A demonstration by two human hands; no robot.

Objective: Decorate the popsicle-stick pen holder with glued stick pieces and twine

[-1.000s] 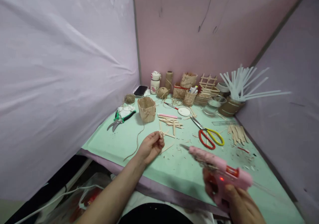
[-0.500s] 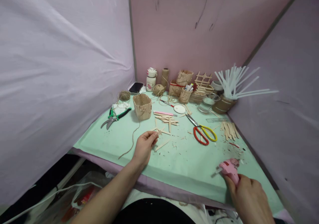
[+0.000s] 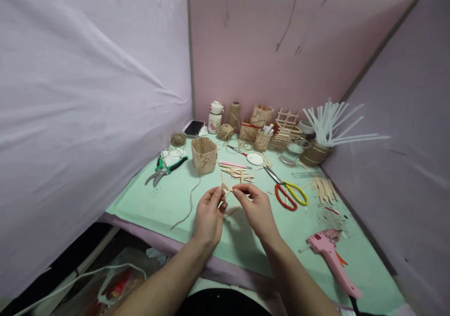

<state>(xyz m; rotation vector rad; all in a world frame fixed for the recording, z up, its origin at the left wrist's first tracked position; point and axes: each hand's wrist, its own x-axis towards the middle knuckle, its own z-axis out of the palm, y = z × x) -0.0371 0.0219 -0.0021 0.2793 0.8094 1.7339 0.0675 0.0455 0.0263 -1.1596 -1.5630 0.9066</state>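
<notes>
My left hand [image 3: 208, 215] and my right hand [image 3: 256, 209] meet above the green mat [image 3: 168, 199], both pinching a small piece made of wooden craft sticks [image 3: 227, 190] between their fingertips. Just below the hands a loose stick lies on the mat. The pink glue gun [image 3: 330, 256] rests on the mat at the right, away from both hands. Red and yellow scissors [image 3: 290, 192] lie to the right of my right hand.
A stick-built box [image 3: 204, 154] with twine, green pruners [image 3: 165, 169], loose craft sticks [image 3: 236, 169], a phone [image 3: 194, 127], twine balls, small baskets and a jar of white glue sticks [image 3: 325, 135] stand toward the back. Fabric walls close in three sides.
My right hand set the pink glue gun down at the right and came across to the left hand, joining it on the small stick piece.
</notes>
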